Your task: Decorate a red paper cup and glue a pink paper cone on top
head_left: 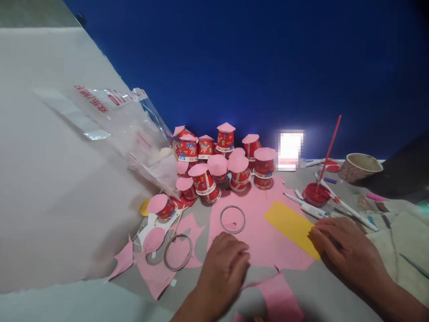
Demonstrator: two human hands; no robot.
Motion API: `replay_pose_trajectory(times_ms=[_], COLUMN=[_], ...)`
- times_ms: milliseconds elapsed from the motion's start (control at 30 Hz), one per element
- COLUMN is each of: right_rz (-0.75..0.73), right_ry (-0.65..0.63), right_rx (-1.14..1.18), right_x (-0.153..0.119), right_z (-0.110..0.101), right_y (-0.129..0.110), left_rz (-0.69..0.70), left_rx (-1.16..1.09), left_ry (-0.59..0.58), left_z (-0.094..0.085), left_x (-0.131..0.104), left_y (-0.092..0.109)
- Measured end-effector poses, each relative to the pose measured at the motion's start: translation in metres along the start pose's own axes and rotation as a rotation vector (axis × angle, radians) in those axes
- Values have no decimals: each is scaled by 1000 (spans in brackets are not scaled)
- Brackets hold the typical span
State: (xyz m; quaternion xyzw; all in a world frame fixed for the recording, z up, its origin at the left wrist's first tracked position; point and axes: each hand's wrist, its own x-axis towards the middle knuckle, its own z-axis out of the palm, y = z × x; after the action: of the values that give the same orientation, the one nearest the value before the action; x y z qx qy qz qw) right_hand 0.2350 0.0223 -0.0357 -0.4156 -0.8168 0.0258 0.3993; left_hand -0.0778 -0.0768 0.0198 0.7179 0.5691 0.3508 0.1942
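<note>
A yellow paper strip lies slantwise over a large pink paper sheet. My right hand has its curled fingers closed on the strip's near right end. Over the sheet's lower left edge is my left hand, fingers curled in together and nothing visible in them. Just beyond it, a grey ring rests flat on the pink sheet. Left of that hand, a second grey ring lies on pink paper scraps. Below, between my hands, is another pink scrap.
Several red paper cups with pink paper tops stand stacked at the back. A clear plastic bag leans at the left. On the right are a red pot with a stick, white markers, a brown cup and a pale cloth.
</note>
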Motion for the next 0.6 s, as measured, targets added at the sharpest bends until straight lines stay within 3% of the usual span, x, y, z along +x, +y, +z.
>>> replay_pose_trajectory(times_ms=[100, 233, 300, 400, 467, 567, 600], right_rz=[7, 47, 64, 77, 74, 69, 71], right_ry=[-22, -53, -53, -76, -92, -103, -107], right_rx=[58, 104, 113, 128, 138, 149, 153], right_x=[-1, -3, -3, -5, -5, -6, -6], right_z=[1, 2, 3, 4, 6, 9, 10], right_y=[-1, -2, -2, -2, -1, 0, 0], left_rz=[-153, -262, -207, -18, 99, 0, -50], left_rx=[56, 317, 516, 828, 978, 1022, 1063], left_ry=[214, 550, 721, 974, 981, 873, 774], left_z=[-39, -118, -166, -239, -281, -329, -340], left_x=[2, 18, 35, 79, 119, 187, 209], left_y=[-12, -15, -4, 24, 43, 62, 65])
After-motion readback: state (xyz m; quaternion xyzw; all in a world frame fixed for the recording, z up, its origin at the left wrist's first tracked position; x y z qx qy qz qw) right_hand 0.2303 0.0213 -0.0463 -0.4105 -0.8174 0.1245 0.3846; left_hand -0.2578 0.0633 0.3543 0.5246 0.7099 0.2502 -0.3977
